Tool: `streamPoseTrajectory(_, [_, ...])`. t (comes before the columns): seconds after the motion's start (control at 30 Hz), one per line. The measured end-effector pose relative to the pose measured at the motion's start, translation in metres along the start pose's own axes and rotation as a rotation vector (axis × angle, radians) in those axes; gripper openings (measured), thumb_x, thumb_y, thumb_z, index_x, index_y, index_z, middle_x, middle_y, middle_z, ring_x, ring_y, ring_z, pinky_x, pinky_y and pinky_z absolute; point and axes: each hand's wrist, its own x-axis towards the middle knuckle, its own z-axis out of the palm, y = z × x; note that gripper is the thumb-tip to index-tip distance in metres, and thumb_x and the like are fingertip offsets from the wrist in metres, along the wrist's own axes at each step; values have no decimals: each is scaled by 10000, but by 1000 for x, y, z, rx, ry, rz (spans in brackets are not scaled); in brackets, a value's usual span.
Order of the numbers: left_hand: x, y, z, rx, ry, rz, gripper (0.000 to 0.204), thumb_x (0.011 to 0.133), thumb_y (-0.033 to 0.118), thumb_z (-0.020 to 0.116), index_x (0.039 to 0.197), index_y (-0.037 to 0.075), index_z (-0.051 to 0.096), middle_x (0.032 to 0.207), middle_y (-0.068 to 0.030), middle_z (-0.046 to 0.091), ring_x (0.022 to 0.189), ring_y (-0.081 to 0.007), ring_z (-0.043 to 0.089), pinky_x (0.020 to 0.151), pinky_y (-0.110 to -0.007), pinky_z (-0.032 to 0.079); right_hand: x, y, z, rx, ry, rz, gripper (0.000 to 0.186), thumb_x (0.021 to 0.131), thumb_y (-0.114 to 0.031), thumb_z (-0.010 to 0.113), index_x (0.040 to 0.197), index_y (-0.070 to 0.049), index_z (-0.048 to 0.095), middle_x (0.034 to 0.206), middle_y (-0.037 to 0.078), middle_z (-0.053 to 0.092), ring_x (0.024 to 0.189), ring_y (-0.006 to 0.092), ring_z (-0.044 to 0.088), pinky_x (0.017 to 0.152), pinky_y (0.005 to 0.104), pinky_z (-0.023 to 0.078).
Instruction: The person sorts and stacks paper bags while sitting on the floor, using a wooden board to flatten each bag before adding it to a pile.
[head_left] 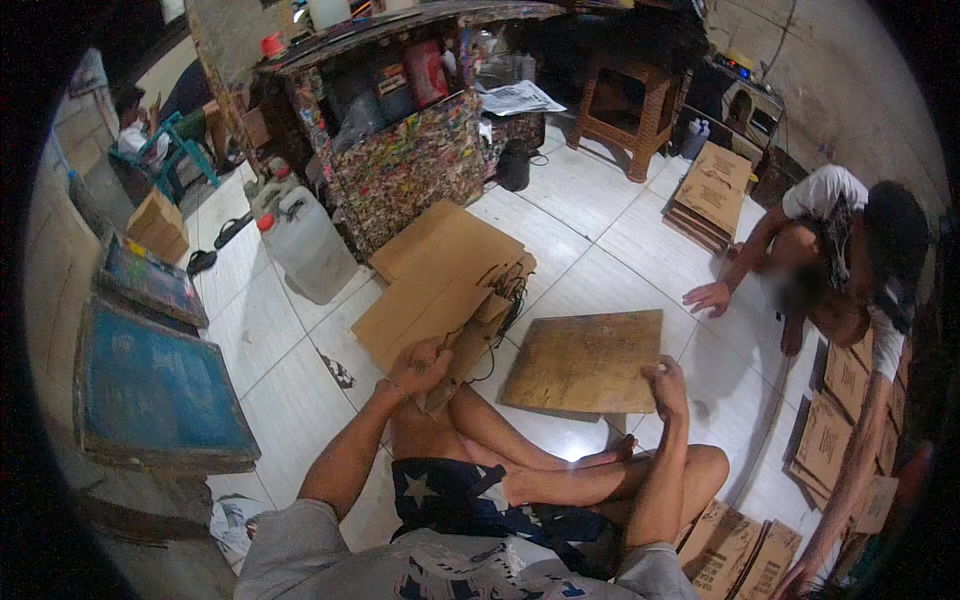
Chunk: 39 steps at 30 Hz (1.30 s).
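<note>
I sit cross-legged on the floor with both hands in front of me. My left hand [420, 366] is closed on the near edge of a flat brown cardboard sheet [430, 290], which lies over other cardboard with dark, ragged cut-outs along its right side. My right hand [666, 386] pinches the right edge of a stained brown board [585, 362], thumb on top and fingers curled at the rim. The board is tilted slightly; whether it rests fully on the tiles cannot be told. Part of the cardboard under my left hand is hidden.
At the right a co-worker [830, 250] crouches, one hand on the floor, beside printed cardboard stacks [712, 190]. More printed cardboard [740, 555] lies by my right knee. A plastic jerrycan [310, 245], a paint-crusted cabinet [410, 165] and blue framed screens [160, 385] stand around the left and far sides.
</note>
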Motion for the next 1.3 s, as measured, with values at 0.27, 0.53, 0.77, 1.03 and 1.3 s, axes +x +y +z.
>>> streamPoseTrajectory(0.27, [7, -20, 11, 120, 45, 69, 322, 885, 341, 561, 902, 36, 662, 834, -205, 658, 786, -382, 642, 731, -431, 511, -90, -103, -34, 162, -20, -106, 460, 729, 78, 534, 1189, 90, 549, 889, 65, 651, 690, 99, 569, 655, 218, 448])
streamPoseTrajectory(0.53, [3, 24, 1, 129, -198, -60, 383, 915, 372, 447, 974, 69, 673, 911, -200, 667, 865, -383, 644, 808, -458, 489, -131, -150, 4, 236, -149, -115, 347, 750, 57, 565, 1096, 76, 580, 946, 78, 663, 721, 93, 599, 648, 216, 469])
streamPoseTrajectory(0.77, [8, 10, 24, -121, -156, -38, 376, 918, 361, 452, 1052, 74, 654, 999, -216, 658, 952, -386, 629, 840, -457, 473, -138, -164, 0, 70, -154, -58, 355, 746, 54, 570, 1101, 79, 578, 842, 71, 669, 648, 97, 609, 600, 218, 479])
streamPoseTrajectory(1.03, [15, -71, 82, -401, -256, -153, 372, 941, 341, 505, 989, 3, 653, 789, -113, 654, 738, -180, 585, 686, -360, 478, -118, -167, 19, 80, -180, -113, 361, 760, 43, 563, 1118, 92, 571, 837, 61, 654, 633, 98, 578, 564, 230, 446])
streamPoseTrajectory(1.3, [6, -1, 41, -49, -301, 34, 339, 967, 311, 425, 1057, 41, 608, 868, -163, 655, 804, -275, 594, 749, -393, 466, -102, -135, 38, 301, -21, -190, 353, 770, 45, 555, 1117, 108, 567, 772, 46, 628, 542, 67, 501, 511, 194, 383])
